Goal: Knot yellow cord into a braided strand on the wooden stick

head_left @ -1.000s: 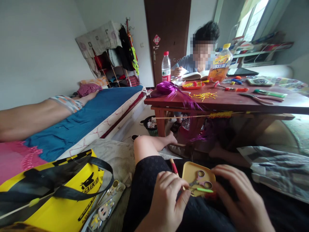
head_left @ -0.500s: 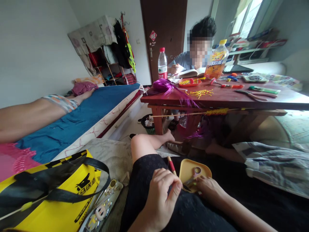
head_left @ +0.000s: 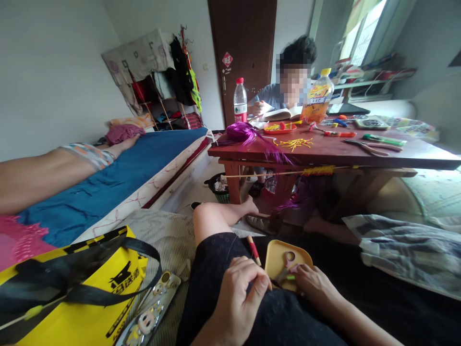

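My left hand [head_left: 243, 293] is closed over my lap, its thumb pressed against the curled fingers. A thin wooden stick with red wrapping [head_left: 253, 249] sticks out above these fingers and runs behind them. To the right, my right hand [head_left: 317, 287] reaches over the near right edge of a small yellow tray [head_left: 272, 252]. Its fingers are bent together beside the scissors' handle, and what they pinch is hidden. The pink-handled scissors [head_left: 290, 257] lie in the tray, blades towards my left hand. A small yellow-green piece [head_left: 290, 277] shows by my right fingertips.
Ahead, a dark red table [head_left: 252, 150] holds purple strands [head_left: 242, 133], yellow twisted pieces [head_left: 295, 143], pliers [head_left: 365, 146] and two bottles. A person [head_left: 268, 93] sits behind it with a book. At left are a yellow bag [head_left: 118, 293] and a bed [head_left: 144, 158] with someone lying down.
The view has shifted slightly. My right hand has drawn a little to the right of the scissors, showing more of the yellow-green piece. My left hand keeps its closed pose.
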Tool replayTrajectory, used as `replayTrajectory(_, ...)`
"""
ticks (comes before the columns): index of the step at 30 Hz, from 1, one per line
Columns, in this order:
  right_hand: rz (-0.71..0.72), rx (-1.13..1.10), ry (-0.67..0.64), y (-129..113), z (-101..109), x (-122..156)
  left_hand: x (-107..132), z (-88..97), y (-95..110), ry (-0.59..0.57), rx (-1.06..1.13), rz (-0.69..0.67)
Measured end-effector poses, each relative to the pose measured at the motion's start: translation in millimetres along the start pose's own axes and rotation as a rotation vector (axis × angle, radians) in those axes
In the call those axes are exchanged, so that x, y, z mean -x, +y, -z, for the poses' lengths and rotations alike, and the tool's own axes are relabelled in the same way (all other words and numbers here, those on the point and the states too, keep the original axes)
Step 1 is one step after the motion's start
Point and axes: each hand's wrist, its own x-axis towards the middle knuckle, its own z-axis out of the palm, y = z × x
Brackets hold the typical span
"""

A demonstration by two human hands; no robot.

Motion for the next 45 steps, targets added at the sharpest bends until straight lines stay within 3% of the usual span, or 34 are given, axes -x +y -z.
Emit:
replayTrajectory(5,-0.045,-0.092,0.048,10,10,2,-1,2.0,-1,-0.001,-0.012,0.014)
replayTrajectory(10,-0.04,-0.299,0.105,-2,49,21,-1,-0.2,1,0.0,0.053,0.014)
replayTrajectory(13,0.026,-0.652,0.167,-27,74,32,0,-0.2,4,0.002,0.104,-0.008)
replayTrajectory(16,-0.024,-1.122,0.174,-52,91,35,1,1.8,5,0.005,0.155,-0.019)
replayTrajectory(20,-0.112,-1.466,0.06,-74,94,29,3,2.9,1,0.019,0.238,-0.006)
replayTrajectory(22,-0.172,-1.544,0.099,-82,91,24,3,1.4,-1,0.017,0.272,0.004)
replayTrajectory(26,-0.247,-1.513,0.264,-93,91,19,4,-2.7,-4,-0.021,0.327,0.028)
replayTrajectory(30,-0.242,-1.422,0.344,-95,91,18,5,-4.8,-5,-0.048,0.372,0.035)
replayTrajectory(37,-0.266,-1.387,0.424,-91,79,17,5,-6.5,-6,-0.056,0.447,0.066)
replayTrajectory(45,-0.277,-1.395,0.427,-95,84,19,6,-6.7,-6,-0.058,0.478,0.079)
